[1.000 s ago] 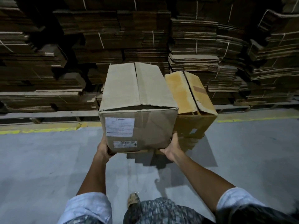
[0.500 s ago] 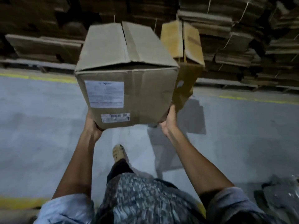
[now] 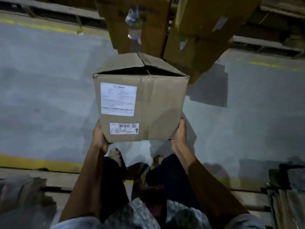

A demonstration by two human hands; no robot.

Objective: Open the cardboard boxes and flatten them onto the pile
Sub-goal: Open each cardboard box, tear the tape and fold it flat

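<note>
A person holds a brown cardboard box (image 3: 140,103) in the air above a grey concrete floor (image 3: 49,90), over their own shoes (image 3: 115,155). The left hand (image 3: 99,138) grips its lower left corner and the right hand (image 3: 179,133) grips its lower right edge, fingers tucked beneath. The box's top flaps meet loosely, leaving a dark gap; a white shipping label (image 3: 118,99) and a barcode sticker (image 3: 124,128) sit on the near face. Just beyond it stand two taller yellowish cartons (image 3: 198,38) at the floor's far edge. Yellow painted lines (image 3: 38,162) border the floor near and far. Wooden pallet boards (image 3: 272,42) lie behind the far line.
</note>
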